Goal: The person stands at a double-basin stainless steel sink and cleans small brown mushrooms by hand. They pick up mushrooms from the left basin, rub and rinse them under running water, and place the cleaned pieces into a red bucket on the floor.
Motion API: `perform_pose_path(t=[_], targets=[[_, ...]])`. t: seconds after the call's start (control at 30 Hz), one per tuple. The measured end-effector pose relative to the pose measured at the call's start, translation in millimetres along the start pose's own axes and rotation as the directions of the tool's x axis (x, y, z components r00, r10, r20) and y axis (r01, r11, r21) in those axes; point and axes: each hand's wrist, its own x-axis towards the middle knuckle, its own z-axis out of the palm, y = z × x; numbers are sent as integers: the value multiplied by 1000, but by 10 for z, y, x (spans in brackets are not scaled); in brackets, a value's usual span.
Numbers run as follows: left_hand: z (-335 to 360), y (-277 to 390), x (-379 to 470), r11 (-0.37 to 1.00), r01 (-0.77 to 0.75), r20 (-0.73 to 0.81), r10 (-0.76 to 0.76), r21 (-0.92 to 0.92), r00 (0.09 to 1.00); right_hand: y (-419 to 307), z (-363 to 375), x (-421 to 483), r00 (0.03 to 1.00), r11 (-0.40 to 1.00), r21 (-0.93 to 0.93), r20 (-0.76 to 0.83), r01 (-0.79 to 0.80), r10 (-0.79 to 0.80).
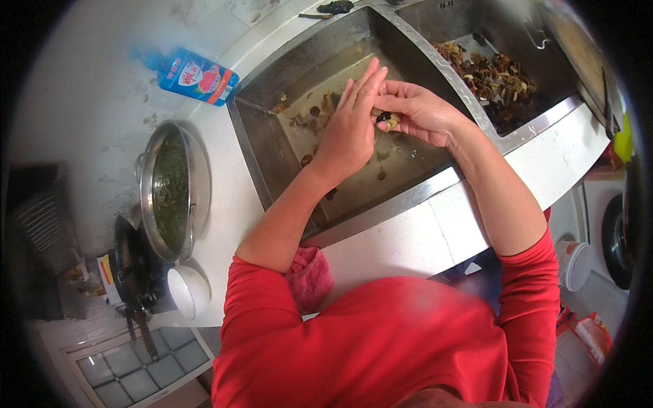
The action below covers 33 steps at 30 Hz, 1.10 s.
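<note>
My left hand (353,122) is over the left basin of a stainless steel sink (449,178), its fingers straight and its palm turned towards my right hand. Most of that palm is hidden. My right hand (418,111) meets it from the right, thumb and fingers bent around a small dark and pale piece of food (390,122), possibly mushroom. Below both hands, cloudy shallow water (352,183) covers the basin floor, with several brown bits (381,175) in it.
The right basin holds a heap of brown food pieces (502,76). A blue detergent bottle (196,76) stands behind the sink's left corner. Further left are a metal pot of greens (171,188) and a white bowl (189,291). A pink cloth (311,278) hangs at the counter's front edge.
</note>
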Motion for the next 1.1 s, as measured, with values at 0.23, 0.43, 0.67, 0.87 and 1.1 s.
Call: perform_pose_path(t=[0.23, 0.43, 0.67, 0.87, 1.1], targets=[[-399, -93, -232, 886, 429, 250, -462, 175, 851, -23, -56, 19, 993, 993, 117, -117, 10, 4], [-130, -268, -840, 788, 63, 726, -592, 612, 350, -71, -67, -3, 992, 987, 147, -117, 57, -40], [22, -505, -1022, 902, 238, 918, -387, 359, 82, -114, -141, 0, 988, 981, 166, -128, 102, -82], [-114, -415, -649, 467, 834, 831, -306, -294, 464, -81, -165, 6, 990, 993, 84, -116, 88, -78], [-111, -136, -228, 192, 545, 419, -452, -816, 788, -77, -183, 9, 988, 996, -9, -131, 84, -84]])
